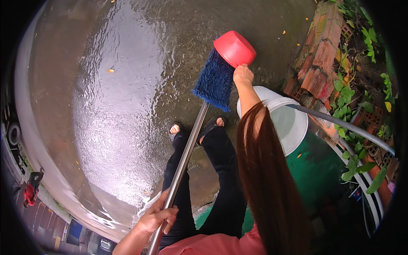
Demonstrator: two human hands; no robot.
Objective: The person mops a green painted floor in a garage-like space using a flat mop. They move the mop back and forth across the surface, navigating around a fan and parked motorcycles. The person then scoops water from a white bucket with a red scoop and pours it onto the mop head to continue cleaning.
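My left hand (157, 217) is closed around the metal handle of a mop (185, 155), which slants up and away over my legs. At its far end the flat blue shaggy mop head (213, 80) lies over the wet ground. My right hand (243, 75) grips the rim of a red plastic basin (235, 48), tilted on its side at the far edge of the mop head. The basin's inside is turned away from view. Below my right forearm stands a white bucket (293, 123) holding water, partly hidden by the arm and long hair.
A grey pipe (348, 126) runs from the bucket's rim to the right. Stacked bricks and tiles (321, 55) with green plants (344, 100) line the right side. Wet pavement (119, 127) spreads left. A person in red (30, 194) is at the far left, near a tyre (14, 133).
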